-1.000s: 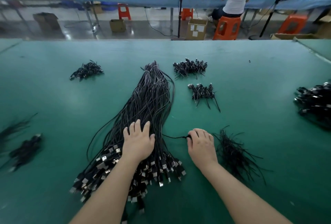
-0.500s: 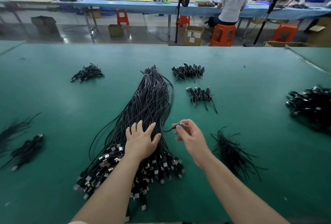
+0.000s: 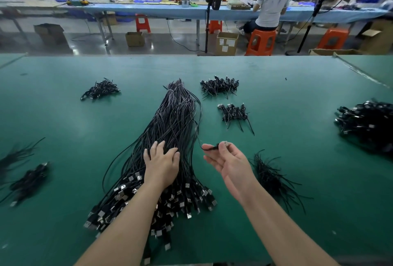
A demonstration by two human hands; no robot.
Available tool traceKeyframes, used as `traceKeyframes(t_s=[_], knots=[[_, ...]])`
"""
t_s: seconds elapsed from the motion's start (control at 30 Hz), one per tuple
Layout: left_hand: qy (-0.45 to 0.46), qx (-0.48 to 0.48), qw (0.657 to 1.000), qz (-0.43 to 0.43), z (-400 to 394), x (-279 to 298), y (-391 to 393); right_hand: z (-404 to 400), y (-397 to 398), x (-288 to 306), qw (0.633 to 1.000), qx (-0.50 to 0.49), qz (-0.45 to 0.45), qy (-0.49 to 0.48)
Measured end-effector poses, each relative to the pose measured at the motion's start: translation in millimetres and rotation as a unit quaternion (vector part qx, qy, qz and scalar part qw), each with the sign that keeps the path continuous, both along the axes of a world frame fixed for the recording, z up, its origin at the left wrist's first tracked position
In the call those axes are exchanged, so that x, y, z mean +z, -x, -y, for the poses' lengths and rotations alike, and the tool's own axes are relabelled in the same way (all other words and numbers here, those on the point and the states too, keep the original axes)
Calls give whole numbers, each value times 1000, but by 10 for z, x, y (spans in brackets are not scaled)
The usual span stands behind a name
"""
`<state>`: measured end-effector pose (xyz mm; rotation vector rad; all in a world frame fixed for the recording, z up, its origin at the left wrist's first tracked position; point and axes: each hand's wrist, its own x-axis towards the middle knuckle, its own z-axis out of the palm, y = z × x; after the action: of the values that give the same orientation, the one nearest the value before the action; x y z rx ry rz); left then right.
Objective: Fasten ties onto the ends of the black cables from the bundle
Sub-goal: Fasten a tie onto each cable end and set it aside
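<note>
With the left hand still spread flat on the bundle, the right hand has lifted one cable end clear, apparently pinched at its fingertips, ready for tying.

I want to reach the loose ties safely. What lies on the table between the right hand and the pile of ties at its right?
In the head view, only bare green table separates the right hand from the ties.
</note>
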<state>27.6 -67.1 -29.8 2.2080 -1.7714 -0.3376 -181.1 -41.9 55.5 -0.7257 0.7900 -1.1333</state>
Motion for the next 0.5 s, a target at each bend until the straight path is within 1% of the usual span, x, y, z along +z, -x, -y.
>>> traceKeyframes(t_s=[0.07, 0.1, 0.13, 0.17, 0.23, 0.37, 0.43, 0.5], knots=[[98, 13, 995, -20, -25, 75, 29, -31, -10, -45, 1000, 3, -4, -2], [131, 3, 990, -46, -29, 129, 71, -41, -15, -63, 1000, 5, -4, -2], [137, -20, 987, -80, -27, 192, 129, -49, -20, -75, 1000, 7, -5, 1], [117, -41, 986, -109, -20, 256, 204, -57, -30, -83, 1000, 9, -6, 3], [51, -54, 991, -109, -2, 357, 362, -64, -58, -82, 1000, 11, -6, 9], [12, -15, 995, -102, 42, 365, 509, -78, -62, -51, 999, 10, -30, 28], [-46, 21, 995, -83, 53, 380, 483, -74, -30, -29, 998, 6, -49, 32], [-100, 38, 994, -35, 57, 416, 406, -75, -6, -10, 997, 3, -71, 35]])
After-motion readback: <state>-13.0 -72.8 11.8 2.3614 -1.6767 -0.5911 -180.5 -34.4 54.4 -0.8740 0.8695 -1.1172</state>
